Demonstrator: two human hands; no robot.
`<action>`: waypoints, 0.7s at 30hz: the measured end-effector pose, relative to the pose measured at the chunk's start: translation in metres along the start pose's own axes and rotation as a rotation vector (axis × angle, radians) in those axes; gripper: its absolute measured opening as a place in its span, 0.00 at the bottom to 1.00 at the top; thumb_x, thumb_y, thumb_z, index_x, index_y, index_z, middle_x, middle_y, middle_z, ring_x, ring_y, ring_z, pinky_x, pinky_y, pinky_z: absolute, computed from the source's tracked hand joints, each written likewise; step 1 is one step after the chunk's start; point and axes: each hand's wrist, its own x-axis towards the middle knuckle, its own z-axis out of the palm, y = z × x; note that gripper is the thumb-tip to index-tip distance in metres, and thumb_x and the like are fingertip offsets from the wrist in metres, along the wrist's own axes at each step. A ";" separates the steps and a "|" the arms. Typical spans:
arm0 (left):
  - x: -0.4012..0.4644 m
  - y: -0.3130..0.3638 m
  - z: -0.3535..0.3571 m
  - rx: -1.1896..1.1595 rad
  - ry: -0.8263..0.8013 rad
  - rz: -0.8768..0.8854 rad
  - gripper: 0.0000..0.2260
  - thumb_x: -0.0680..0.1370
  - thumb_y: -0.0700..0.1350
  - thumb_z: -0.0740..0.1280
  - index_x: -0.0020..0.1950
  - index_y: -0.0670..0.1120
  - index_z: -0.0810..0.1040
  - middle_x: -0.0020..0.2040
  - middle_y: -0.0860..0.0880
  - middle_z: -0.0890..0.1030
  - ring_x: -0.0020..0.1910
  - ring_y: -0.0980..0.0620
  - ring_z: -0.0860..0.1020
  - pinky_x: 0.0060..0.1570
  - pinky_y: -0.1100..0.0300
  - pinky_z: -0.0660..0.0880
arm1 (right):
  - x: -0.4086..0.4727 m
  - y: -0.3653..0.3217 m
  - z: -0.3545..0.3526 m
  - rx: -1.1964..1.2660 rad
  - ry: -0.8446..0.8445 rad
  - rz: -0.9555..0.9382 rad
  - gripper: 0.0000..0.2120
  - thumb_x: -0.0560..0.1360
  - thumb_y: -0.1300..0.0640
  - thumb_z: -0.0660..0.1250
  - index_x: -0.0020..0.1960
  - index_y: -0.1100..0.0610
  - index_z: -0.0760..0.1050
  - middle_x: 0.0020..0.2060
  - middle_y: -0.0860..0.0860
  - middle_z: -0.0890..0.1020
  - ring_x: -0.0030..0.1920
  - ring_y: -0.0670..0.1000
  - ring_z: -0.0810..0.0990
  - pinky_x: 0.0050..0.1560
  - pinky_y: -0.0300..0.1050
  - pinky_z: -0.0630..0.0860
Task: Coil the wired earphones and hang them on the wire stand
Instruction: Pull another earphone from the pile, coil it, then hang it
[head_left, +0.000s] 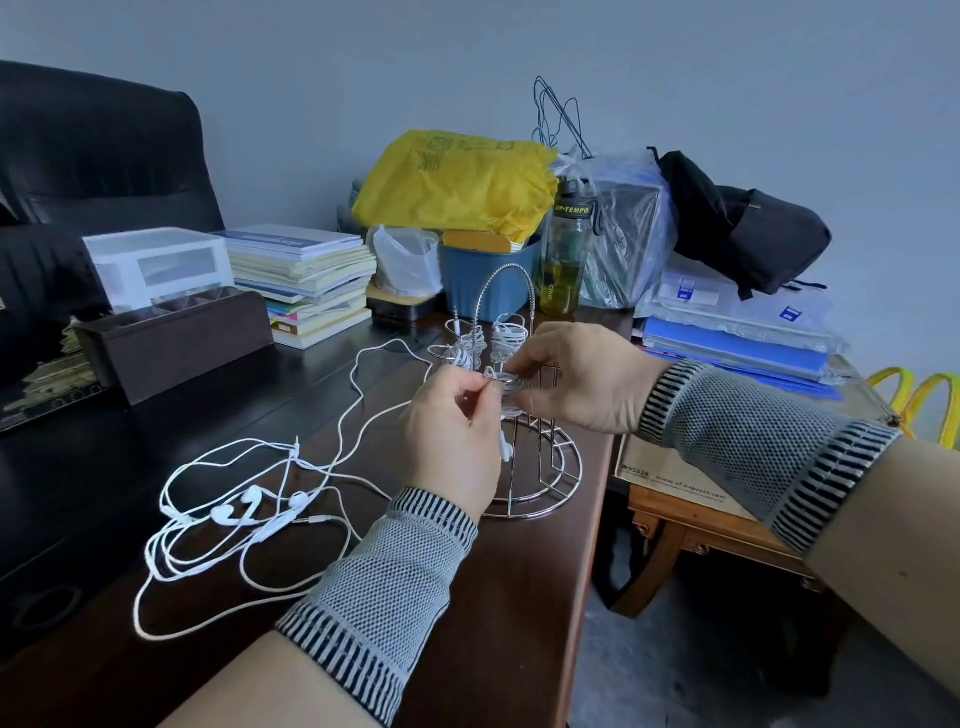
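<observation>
A chrome wire stand (550, 467) with a round base rises on the dark desk, and two coiled white earphones (506, 332) hang from its upper hooks. In front of the stand, both hands hold a small white earphone coil (503, 387). My left hand (449, 431) pinches its left side and my right hand (582, 379) grips its right side. One earbud dangles below the coil. Loose tangled white earphones (244, 512) lie on the desk to the left, one cord running up toward the stand.
A brown organiser box (176, 338), a book stack (306, 280), a blue tub (488, 275) under a yellow bag, and a green bottle (566, 254) crowd the desk's back. The desk edge (597, 519) drops off right, beside a cardboard box (675, 478) on a low table.
</observation>
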 end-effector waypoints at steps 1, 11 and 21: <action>0.000 0.000 0.000 0.002 0.000 0.002 0.06 0.76 0.44 0.70 0.41 0.51 0.76 0.40 0.49 0.82 0.41 0.50 0.80 0.45 0.51 0.78 | 0.001 0.000 -0.002 0.012 -0.024 0.015 0.14 0.72 0.51 0.69 0.56 0.54 0.81 0.49 0.48 0.80 0.50 0.49 0.79 0.56 0.43 0.74; -0.004 0.003 0.000 -0.005 -0.019 -0.021 0.11 0.77 0.48 0.69 0.37 0.58 0.71 0.38 0.53 0.83 0.40 0.55 0.82 0.45 0.55 0.79 | 0.027 -0.003 -0.021 0.209 -0.088 0.230 0.08 0.75 0.55 0.68 0.42 0.56 0.83 0.36 0.49 0.85 0.42 0.49 0.82 0.55 0.46 0.78; 0.002 -0.005 -0.003 -0.330 -0.069 -0.172 0.06 0.80 0.39 0.61 0.44 0.45 0.70 0.31 0.59 0.82 0.37 0.55 0.83 0.35 0.58 0.79 | 0.001 0.001 -0.002 0.224 0.392 0.192 0.07 0.74 0.61 0.65 0.45 0.53 0.82 0.40 0.47 0.83 0.42 0.48 0.81 0.50 0.42 0.78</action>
